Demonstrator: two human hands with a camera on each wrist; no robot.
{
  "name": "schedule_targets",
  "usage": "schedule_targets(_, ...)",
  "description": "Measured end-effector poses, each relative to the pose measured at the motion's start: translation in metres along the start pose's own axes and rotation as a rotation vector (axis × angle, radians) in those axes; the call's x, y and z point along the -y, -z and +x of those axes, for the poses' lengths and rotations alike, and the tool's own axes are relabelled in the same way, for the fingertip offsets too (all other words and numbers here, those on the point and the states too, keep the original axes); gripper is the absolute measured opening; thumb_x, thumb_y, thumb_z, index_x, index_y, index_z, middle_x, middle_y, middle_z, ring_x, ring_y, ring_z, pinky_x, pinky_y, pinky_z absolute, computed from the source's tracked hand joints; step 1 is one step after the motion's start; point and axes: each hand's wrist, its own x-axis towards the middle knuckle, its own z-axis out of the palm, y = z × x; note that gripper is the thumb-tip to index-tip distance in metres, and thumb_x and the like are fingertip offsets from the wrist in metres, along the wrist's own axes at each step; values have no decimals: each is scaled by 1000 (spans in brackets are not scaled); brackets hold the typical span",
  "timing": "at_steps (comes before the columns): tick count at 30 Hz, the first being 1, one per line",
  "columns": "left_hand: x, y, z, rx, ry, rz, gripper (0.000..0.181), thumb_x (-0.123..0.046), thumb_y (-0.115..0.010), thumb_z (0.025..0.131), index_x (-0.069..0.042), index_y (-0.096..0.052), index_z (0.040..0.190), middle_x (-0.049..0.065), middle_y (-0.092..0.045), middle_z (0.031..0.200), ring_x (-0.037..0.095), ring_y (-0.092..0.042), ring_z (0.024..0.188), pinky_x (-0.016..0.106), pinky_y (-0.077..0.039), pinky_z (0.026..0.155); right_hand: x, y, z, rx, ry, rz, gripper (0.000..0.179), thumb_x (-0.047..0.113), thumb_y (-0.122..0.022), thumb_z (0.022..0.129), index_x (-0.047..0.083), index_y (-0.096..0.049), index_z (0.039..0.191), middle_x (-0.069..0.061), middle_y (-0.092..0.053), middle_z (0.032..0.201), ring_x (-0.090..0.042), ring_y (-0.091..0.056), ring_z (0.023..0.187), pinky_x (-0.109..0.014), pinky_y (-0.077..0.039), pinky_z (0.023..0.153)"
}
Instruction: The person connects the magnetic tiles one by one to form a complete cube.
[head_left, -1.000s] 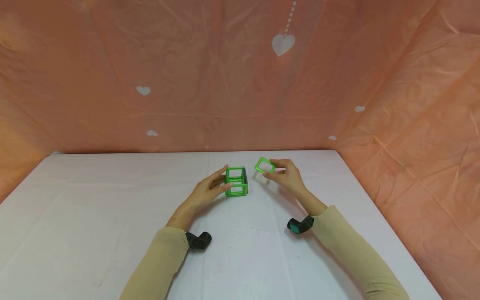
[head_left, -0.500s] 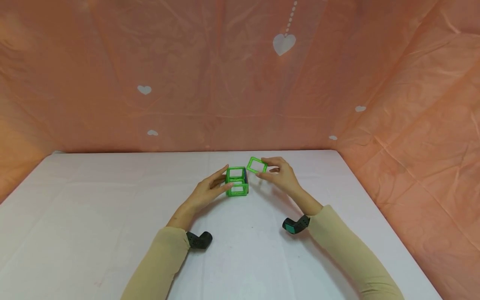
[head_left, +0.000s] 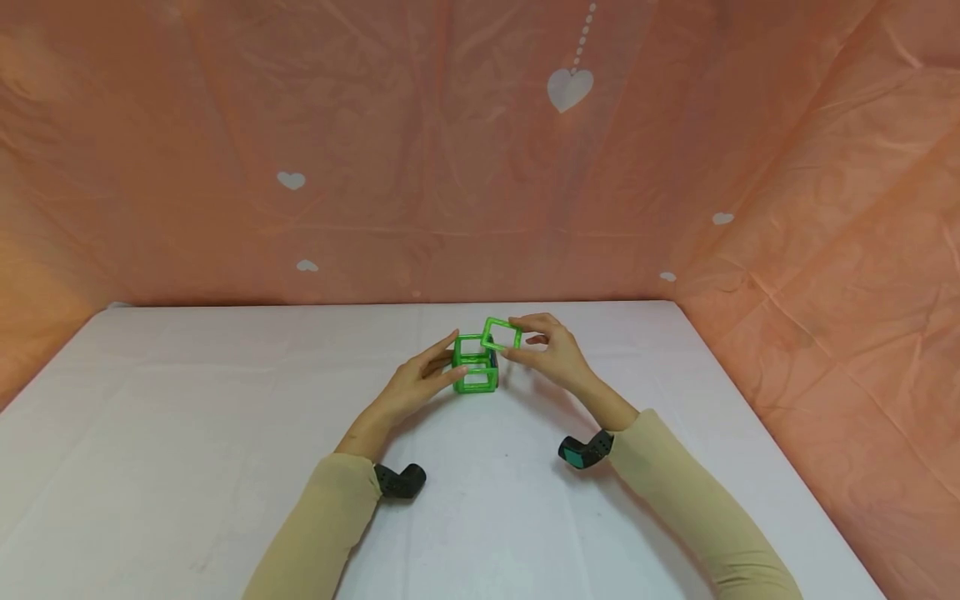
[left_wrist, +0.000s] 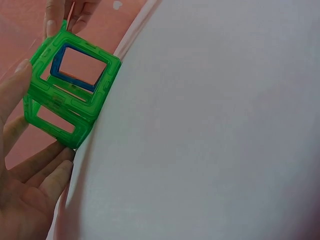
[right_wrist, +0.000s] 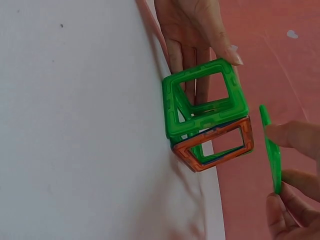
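Observation:
A small cube of magnetic tiles (head_left: 475,362), mostly green, stands on the white tabletop. My left hand (head_left: 408,387) holds it from the left, thumb at the near side and fingers behind. On its right side an orange tile (right_wrist: 189,156) shows in the right wrist view; a blue tile (left_wrist: 76,82) appears through the frame in the left wrist view. Between thumb and fingers, my right hand (head_left: 557,357) pinches a loose green square magnetic tile (right_wrist: 272,147). That tile is tilted above the cube's upper right edge. The right wrist view shows a gap between them.
A white cloth covers the table (head_left: 225,433). Behind it hangs an orange-pink curtain (head_left: 420,167) with white hearts, which continues along the right side. Each wrist carries a black camera, such as the left one (head_left: 401,481).
My right hand has moved left with the loose green tile, from beside the cube to over its upper right edge. The left hand and the cube have stayed nearly still.

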Motion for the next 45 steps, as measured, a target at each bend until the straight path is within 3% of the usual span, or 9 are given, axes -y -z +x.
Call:
schedule_targets(6,1,1,0,0,-6,-7,71,-41,-61,93,-28,-26,152,14,-45,146,30,-40,137,49,-35,110,3,-4,1,25,32,6,53,7,-78,79,-6,-59,126,-23,-51,130,-39,-52,116,-52,-46,98)
schedule_targets(14,2,1,2,-15,-7,-2,69,-38,-62,93,-27,-28,152,14,-46,145,31,-41,136,49,-33,111,6,-5,4,57,79,-43,50,10,-79,78,-1,-62,124,-17,-56,126,-30,-53,117,-45,-49,96)
schedule_targets(29,2,-1,1,-21,-19,1,67,-37,-61,94,-27,-28,152,15,-47,144,30,-42,136,45,-35,111,9,-11,5,133,182,-86,49,7,-78,78,-3,-62,123,-18,-57,123,-31,-54,116,-42,-51,94)
schedule_targets(38,2,-1,0,-21,-31,-1,66,-33,-61,94,-24,-29,152,17,-48,143,32,-43,135,45,-37,109,8,-14,7,180,195,-59,48,5,-77,78,-5,-62,122,-18,-59,123,-31,-54,117,-43,-50,95)
schedule_targets(45,3,1,0,-20,-36,-5,67,-34,-62,94,-24,-30,152,16,-49,142,31,-43,135,45,-37,110,7,-14,6,193,160,-14,46,7,-73,83,-3,-60,125,-17,-59,127,-30,-53,120,-43,-49,96)
